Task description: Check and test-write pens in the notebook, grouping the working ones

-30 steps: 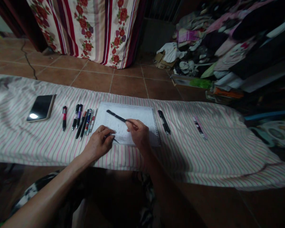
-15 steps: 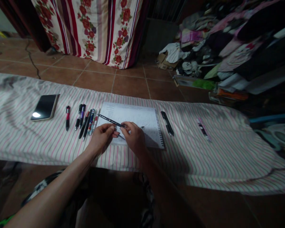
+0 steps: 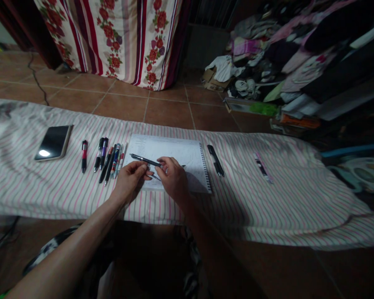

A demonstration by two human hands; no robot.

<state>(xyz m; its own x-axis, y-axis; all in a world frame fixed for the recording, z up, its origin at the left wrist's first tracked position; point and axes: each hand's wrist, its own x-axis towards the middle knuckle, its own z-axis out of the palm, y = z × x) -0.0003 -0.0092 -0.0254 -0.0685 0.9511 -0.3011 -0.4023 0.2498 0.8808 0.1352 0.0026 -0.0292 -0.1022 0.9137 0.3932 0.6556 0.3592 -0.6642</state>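
Note:
Over a spiral notebook point(image 3: 171, 145) with writing on its page, my right hand point(image 3: 173, 176) pinches a black pen point(image 3: 146, 160) that slants up to the left. My left hand point(image 3: 132, 178) is close beside it, thumb and fingers pressed together just under the pen; what they hold, if anything, is too small to make out. A thin dark stick-like piece point(image 3: 156, 177) shows between the two hands, above or on the page. Left of the notebook several pens point(image 3: 107, 166) lie side by side. A red and black pen point(image 3: 84, 157) lies a little apart from them.
A phone point(image 3: 53, 142) lies at the left on the striped cloth point(image 3: 268, 211). Black pens point(image 3: 216, 160) rest right of the notebook, and a pink and black packet-like item point(image 3: 263, 167) lies farther right. Beyond are a floral curtain point(image 3: 127, 41) and piled clothes point(image 3: 252, 50).
The view has shifted slightly, so things sit a little farther left. The pen in my right hand lies somewhat flatter. Both hands keep nearly the same pose.

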